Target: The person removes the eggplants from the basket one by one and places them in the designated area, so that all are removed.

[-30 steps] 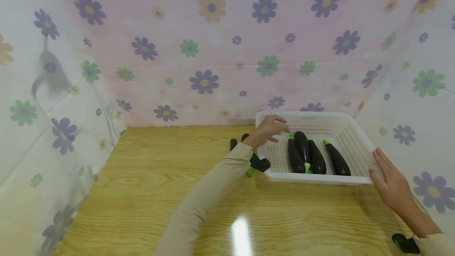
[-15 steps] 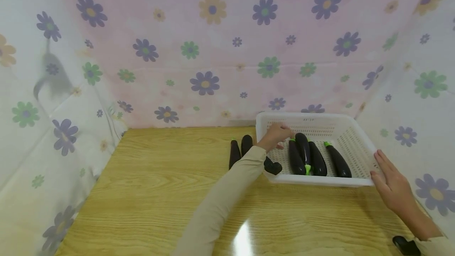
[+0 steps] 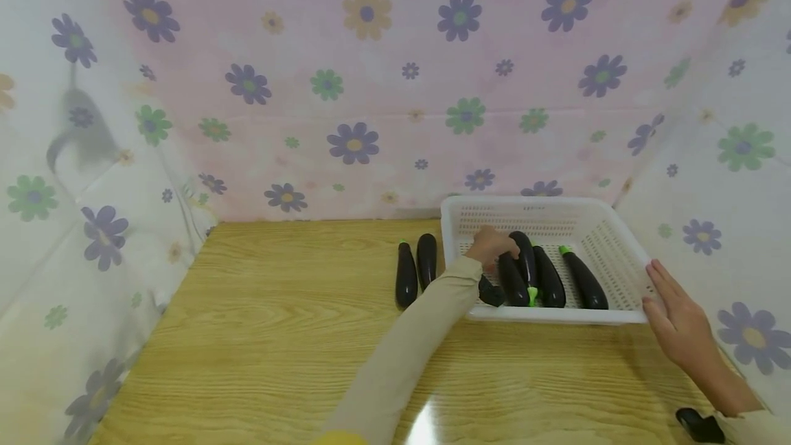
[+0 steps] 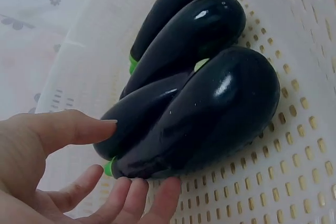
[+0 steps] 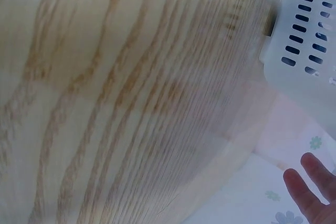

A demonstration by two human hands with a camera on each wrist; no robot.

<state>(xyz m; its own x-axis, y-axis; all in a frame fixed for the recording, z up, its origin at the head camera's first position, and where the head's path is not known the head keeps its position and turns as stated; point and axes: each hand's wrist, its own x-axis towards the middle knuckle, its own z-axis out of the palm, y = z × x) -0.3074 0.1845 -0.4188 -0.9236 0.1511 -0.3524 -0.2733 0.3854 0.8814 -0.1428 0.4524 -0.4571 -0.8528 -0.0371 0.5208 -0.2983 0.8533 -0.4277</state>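
Fingers (image 4: 164,198) of the left hand (image 3: 492,244) are held apart from the thumb (image 4: 73,128) about the stem end of one eggplant (image 4: 215,108), right of centre in the head view; the white basket (image 3: 562,315) around it is touched at frame right by the straight-fingered right hand (image 3: 684,327), and two other eggplants (image 3: 406,279) are seen mid-frame

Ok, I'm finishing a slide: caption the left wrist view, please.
Left hand at the stem end of the nearest of four glossy, elongated, blackish eggplants in a perforated white plastic basket.
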